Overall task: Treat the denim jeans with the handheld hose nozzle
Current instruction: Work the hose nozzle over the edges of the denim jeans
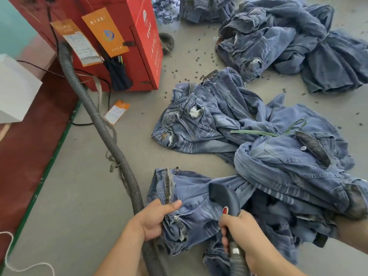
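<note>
No text here is sharp enough to read. The red cabinet [139, 36] at upper left carries a round white emblem and a column of white characters down its right-hand face, all too blurred to make out. Two orange tags hang on its front: the left tag [77, 42] has a white printed form with fine lines of print, and the right tag [105, 30] shows a row of pale characters above a round blue-green logo; neither can be read. A third orange card [117, 111] lies on the floor below the cabinet, its white panel of print likewise too small to tell.
</note>
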{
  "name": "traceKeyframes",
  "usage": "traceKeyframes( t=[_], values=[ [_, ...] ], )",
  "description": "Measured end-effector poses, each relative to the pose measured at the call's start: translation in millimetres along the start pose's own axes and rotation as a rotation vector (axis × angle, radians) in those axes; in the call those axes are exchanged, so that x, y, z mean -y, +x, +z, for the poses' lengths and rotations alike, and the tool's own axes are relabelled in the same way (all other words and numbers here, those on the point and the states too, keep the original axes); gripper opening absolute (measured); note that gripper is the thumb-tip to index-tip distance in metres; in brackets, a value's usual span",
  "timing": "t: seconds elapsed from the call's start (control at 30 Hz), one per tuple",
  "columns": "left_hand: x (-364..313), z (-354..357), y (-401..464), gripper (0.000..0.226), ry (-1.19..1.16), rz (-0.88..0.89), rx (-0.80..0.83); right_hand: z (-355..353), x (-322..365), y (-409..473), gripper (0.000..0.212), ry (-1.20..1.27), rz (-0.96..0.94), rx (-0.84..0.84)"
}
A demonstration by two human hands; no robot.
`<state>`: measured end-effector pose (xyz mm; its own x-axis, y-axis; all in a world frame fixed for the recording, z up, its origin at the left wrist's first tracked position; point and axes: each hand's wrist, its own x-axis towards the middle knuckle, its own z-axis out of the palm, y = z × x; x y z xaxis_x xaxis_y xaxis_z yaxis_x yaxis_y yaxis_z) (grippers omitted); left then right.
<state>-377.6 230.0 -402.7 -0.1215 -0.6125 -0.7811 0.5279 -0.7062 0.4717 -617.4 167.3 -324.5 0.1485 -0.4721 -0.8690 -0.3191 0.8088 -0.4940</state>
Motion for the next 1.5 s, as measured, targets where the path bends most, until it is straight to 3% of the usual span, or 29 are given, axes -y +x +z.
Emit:
traceKeyframes(
  t=[0.1,0.2,0.37,0.5,0.7,0.87,0.97,1.03,1.13,1.27,1.4,1.5],
  values=[
    [8,3,5,0.04,0.171,0.081,-0.167,-4,10,9,0.015,0.081,-0.077,-0.151],
    [8,2,14,0.046,0.033,0.247,-0.346,-11,14,2,0.012,0.203,-0.169,-0.229],
    [-1,9,22,0.058,-0.277,0.318,-0.222,-4,32,-16,0.015,0.086,-0.245,0.016],
    [-13,28,28,0.048,-0.233,0.31,-0.399,8,40,-21,0.016,-0.056,-0.247,0.123],
    [-11,16,23,0.056,-0.488,0.242,-0.173,7,45,-22,0.015,-0.097,-0.217,0.189],
    [-9,17,10,0.058,-0.479,0.217,0.017,3,59,-26,0.016,-0.17,-0.214,0.31],
    [-13,18,8,0.059,-0.454,0.182,0.046,11,72,-26,0.016,-0.289,-0.242,0.366],
    [-15,16,7,0.061,-0.43,0.171,0.052,21,86,-20,0.012,-0.339,-0.272,0.338],
    [-13,15,6,0.058,-0.392,0.207,0.032,26,107,-5,0.011,-0.225,-0.283,0.19],
    [-23,12,5,0.054,-0.397,0.298,-0.082,1,106,-13,0.013,-0.131,-0.297,0.178],
    [-48,15,3,0.058,0.062,0.39,-0.405,-8,84,-28,0.013,-0.247,-0.265,0.251],
    [-50,20,8,0.032,0.152,0.396,-0.584,-6,76,-29,0.015,-0.295,-0.265,0.238]
  ],
)
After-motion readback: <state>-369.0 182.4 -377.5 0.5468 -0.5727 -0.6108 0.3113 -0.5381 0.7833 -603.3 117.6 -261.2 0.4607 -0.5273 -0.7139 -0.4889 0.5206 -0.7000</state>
